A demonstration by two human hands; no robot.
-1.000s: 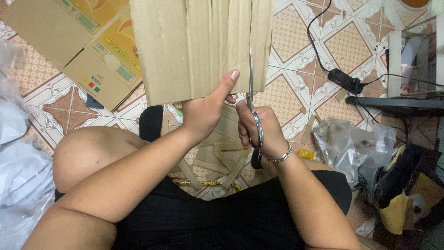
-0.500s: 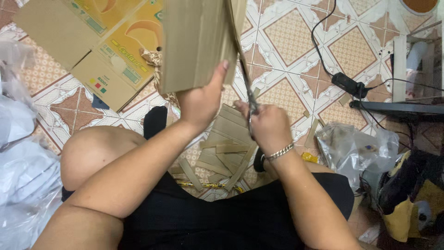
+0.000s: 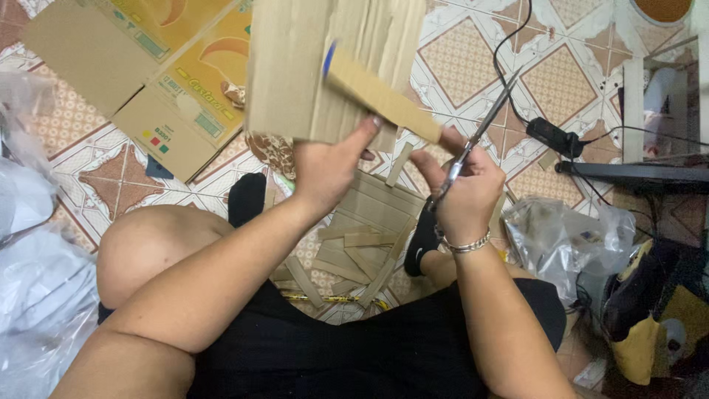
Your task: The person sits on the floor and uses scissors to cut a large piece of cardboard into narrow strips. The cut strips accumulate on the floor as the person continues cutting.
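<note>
Scissors (image 3: 480, 129) sit in your right hand (image 3: 465, 196), fingers curled tight through the handles, blades slightly parted and pointing up and away from your knuckles. Your left hand (image 3: 329, 170) pinches the lower edge of a cardboard sheet (image 3: 310, 66), thumb pressed on its near face, holding it upright above your lap. A cardboard strip (image 3: 380, 96) slants between both hands, its lower end at your right fingertips. Below your wrists, cut strips (image 3: 362, 244) lie heaped on the tiled floor (image 3: 473, 59).
</note>
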